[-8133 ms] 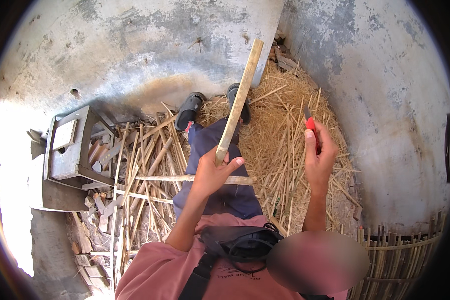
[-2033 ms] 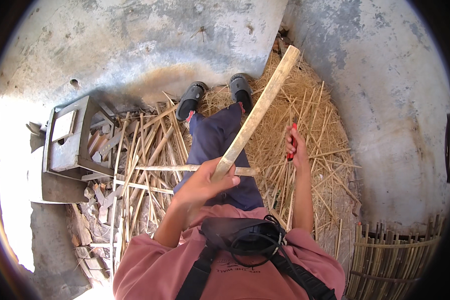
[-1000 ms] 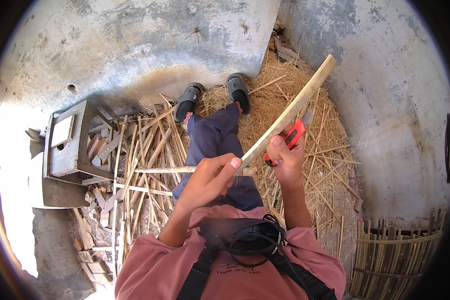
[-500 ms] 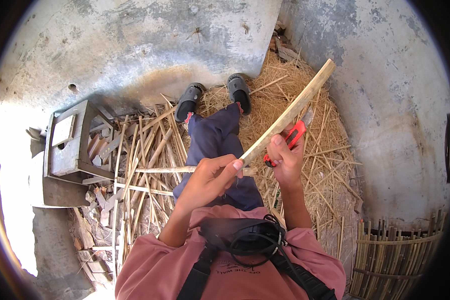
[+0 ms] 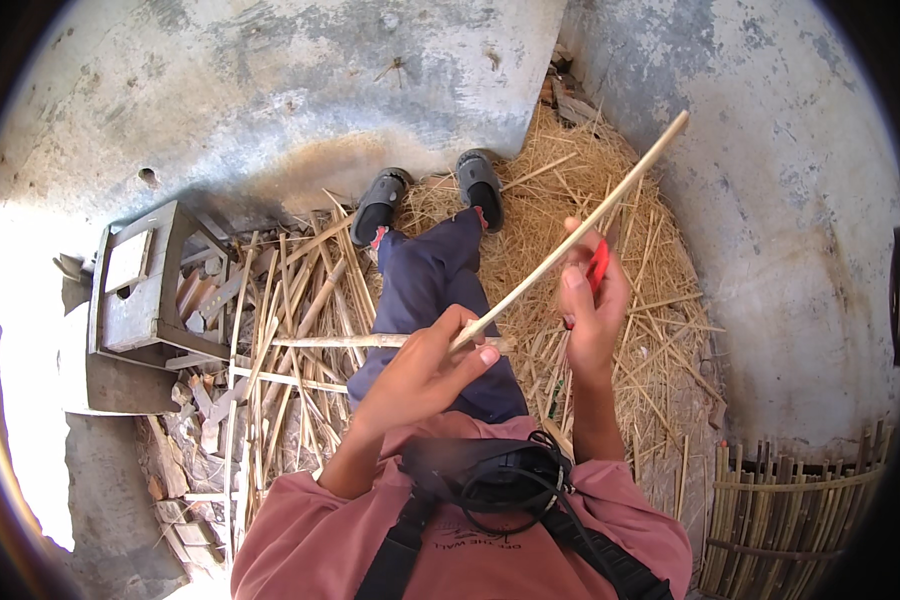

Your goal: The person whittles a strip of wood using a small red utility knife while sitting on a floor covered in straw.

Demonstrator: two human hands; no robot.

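Observation:
My left hand (image 5: pixel 432 362) grips the lower end of a pale wooden strip (image 5: pixel 590 222), likely split bamboo. The strip slants up and away to the right, its narrow edge toward me. Closed around a red utility knife (image 5: pixel 597 268) is my right hand (image 5: pixel 595 300), just right of the strip's middle. Most of the knife is hidden by the fingers, and its blade cannot be made out. Under my left hand, a thicker stick (image 5: pixel 340 341) lies across my legs.
Long split sticks (image 5: pixel 280 330) lie heaped on the left beside a wooden box frame (image 5: pixel 160 290). Fine shavings (image 5: pixel 540 170) cover the floor ahead and right. Grey walls (image 5: pixel 770 200) rise ahead and to the right. A slatted basket (image 5: pixel 795 515) stands at the lower right.
The strip has turned from its broad face to its narrow edge. My right hand has shifted slightly right, and the knife has rotated so its blade no longer shows.

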